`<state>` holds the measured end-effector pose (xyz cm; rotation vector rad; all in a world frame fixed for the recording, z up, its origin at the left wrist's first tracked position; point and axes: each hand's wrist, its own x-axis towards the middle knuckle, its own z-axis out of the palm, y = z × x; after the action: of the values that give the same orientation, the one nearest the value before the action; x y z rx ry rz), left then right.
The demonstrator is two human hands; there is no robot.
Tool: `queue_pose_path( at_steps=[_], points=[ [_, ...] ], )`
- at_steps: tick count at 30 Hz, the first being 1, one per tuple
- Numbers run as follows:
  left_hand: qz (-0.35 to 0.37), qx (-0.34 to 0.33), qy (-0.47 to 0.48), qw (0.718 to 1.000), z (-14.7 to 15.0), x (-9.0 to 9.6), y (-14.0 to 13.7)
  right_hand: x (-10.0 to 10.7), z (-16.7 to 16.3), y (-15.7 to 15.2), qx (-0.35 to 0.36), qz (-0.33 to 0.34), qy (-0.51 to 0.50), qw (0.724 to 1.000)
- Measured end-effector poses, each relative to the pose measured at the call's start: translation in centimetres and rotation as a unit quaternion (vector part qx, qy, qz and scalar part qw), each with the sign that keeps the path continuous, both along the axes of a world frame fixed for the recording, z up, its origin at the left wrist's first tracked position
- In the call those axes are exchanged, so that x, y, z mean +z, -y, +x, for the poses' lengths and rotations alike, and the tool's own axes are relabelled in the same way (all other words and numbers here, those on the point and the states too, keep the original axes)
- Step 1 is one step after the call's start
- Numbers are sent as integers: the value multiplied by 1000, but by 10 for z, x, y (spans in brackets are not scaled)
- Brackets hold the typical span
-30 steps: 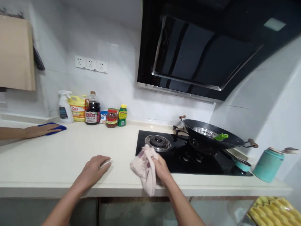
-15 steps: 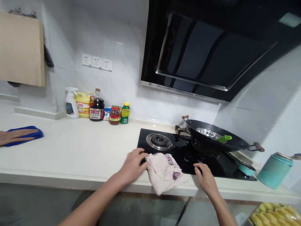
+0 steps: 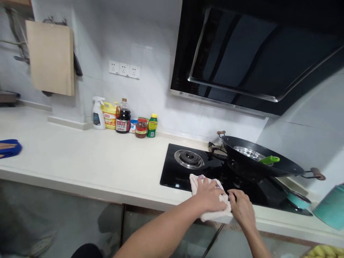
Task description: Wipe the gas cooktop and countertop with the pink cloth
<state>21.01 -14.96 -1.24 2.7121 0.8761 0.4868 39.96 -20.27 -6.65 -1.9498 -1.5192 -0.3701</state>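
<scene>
A pale pink cloth point(image 3: 212, 216) with purple patches lies over the front edge of the black gas hob point(image 3: 172, 172) and the counter. My left hand point(image 3: 211, 195) rests flat on top of it, fingers spread, covering most of the cloth. Close to the cloth's right edge, my right hand point(image 3: 243, 208) sits at the hob's front rim. Its fingers are loosely bent with a gap at the thumb, and nothing shows in them. Whether it touches the cloth I cannot tell.
A black wok point(image 3: 290, 168) holding a metal strainer point(image 3: 248, 153) and a green handle point(image 3: 269, 159) stands on the hob. Bottles, including soy sauce point(image 3: 123, 118), line the wall. At far left, another person's hand point(image 3: 6, 146) presses a blue cloth point(image 3: 13, 152). A teal canister point(image 3: 331, 208) stands right.
My left hand has moved from the cloth's left edge onto its top. The cloth looks more bunched, and my right hand is closer to it. The other person's blue cloth has shifted left in view.
</scene>
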Motion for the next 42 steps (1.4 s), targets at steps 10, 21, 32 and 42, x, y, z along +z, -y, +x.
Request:
queue_pose_path(
  at_steps=[10,21,32,42],
  points=[
    [28,48,15,998,-110,8,-28,-7,7,0,4,5,-4,1000],
    [11,195,-23,980,-267,16,-54,-16,15,-4,15,-4,13,1000],
    [32,253,-33,966,-248,12,-69,-21,19,-7,-13,-30,29,999],
    [79,167,17,983,-309,12,-14,-30,32,-7,24,-5,36,999]
  ],
)
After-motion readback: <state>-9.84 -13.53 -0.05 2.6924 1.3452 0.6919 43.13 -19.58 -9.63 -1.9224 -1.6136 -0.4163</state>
